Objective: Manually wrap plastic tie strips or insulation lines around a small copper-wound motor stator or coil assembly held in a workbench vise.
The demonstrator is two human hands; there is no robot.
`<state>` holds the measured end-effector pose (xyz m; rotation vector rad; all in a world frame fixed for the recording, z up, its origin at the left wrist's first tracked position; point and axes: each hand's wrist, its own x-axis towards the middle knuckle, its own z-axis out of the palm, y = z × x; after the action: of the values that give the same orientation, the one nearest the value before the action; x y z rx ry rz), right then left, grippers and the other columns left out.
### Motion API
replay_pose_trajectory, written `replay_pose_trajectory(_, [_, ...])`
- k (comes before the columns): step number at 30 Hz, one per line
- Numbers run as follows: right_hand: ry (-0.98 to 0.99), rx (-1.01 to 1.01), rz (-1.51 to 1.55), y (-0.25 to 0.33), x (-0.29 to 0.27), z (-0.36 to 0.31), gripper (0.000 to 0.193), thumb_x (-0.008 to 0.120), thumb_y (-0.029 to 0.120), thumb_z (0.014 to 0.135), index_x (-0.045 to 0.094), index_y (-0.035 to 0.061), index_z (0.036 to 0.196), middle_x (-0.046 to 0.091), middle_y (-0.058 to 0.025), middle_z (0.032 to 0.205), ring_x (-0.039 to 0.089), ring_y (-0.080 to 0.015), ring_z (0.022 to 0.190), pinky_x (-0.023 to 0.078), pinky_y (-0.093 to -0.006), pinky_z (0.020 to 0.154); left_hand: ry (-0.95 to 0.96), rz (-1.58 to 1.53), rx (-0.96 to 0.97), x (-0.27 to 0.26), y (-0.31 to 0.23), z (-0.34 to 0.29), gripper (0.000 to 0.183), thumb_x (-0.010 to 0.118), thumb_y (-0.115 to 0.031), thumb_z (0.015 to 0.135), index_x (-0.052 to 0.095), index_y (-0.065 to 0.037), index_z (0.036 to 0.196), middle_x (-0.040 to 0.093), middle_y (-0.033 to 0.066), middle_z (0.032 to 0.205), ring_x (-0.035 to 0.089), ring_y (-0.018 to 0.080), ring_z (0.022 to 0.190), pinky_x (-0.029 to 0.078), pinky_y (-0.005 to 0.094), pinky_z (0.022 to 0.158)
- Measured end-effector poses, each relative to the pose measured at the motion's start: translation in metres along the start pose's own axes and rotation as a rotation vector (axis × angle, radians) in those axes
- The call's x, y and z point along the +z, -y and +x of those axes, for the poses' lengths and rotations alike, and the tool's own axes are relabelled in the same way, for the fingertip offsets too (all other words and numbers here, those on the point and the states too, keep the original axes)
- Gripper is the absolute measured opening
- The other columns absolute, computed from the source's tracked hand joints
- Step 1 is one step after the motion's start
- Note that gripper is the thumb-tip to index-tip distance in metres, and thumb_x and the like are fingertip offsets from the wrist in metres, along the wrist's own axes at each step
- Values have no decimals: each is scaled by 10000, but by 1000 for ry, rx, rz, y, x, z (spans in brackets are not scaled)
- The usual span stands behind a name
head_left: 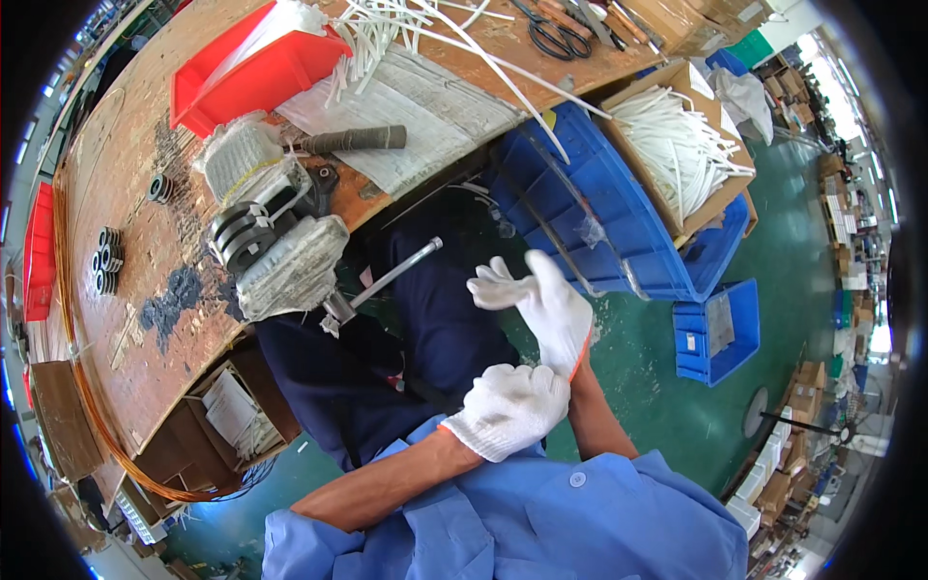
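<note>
Both of my hands wear white knitted gloves and are held above my lap, away from the bench. My left hand (507,411) is closed on the cuff of the right glove at the wrist. My right hand (546,314) is raised with its fingers apart and holds nothing. In front of my knees stands a bench vise (290,266) with its jaws wrapped in whitish plastic. Black grooved round parts (242,237) sit at its jaws. The vise's metal handle bar (396,273) sticks out toward my hands. Behind the vise lies a hammer with a dark wrapped handle (356,138).
Red bin (246,82) and white tubes (372,48) lie on the wooden bench, with scissors (553,34) further right. Small black rings (108,259) stand at left. A carton of white strips (677,145) rests over a blue crate (619,232); a smaller blue bin (717,333) is on the floor.
</note>
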<state>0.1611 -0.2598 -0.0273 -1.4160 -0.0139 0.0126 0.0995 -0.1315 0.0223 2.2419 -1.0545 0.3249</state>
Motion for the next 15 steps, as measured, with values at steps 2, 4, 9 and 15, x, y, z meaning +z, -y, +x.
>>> replay_pose_trajectory(2, [40, 32, 433, -5, -2, 10, 494, 517, 300, 1101, 499, -43, 1455, 726, -175, 1308, 695, -297, 1229, 476, -386, 1145, -56, -38, -28, 7, 6, 1, 133, 758, -161, 779, 631, -122, 777, 531, 34, 672, 618, 196, 561, 496, 363, 470])
replay_pose_trajectory(4, [86, 259, 915, 17, 2, 20, 744, 457, 601, 1085, 451, 24, 1555, 568, -165, 1528, 547, -294, 1391, 360, -412, 1237, -11, -71, -38, 8, 11, 2, 128, 753, -163, 769, 636, -114, 785, 540, 43, 702, 608, 195, 573, 508, 372, 472])
replay_pose_trajectory(9, [83, -13, 746, 42, 7, 40, 774, 585, 642, 1039, 422, 58, 1521, 465, -97, 1424, 451, -239, 1248, 375, -414, 1115, 130, -194, 39, 9, 4, -1, 80, 722, -149, 777, 666, -121, 827, 555, 66, 787, 638, 222, 678, 536, 386, 542])
replay_pose_trajectory(15, [85, -395, 84, 91, 37, 112, 891, 588, 506, 1094, 210, -4, 1719, 307, -267, 1750, 321, -369, 1626, 219, -469, 1343, 50, -352, -271, -53, 22, 39, 98, 697, -154, 957, 702, -89, 884, 656, 104, 861, 695, 294, 687, 573, 387, 584])
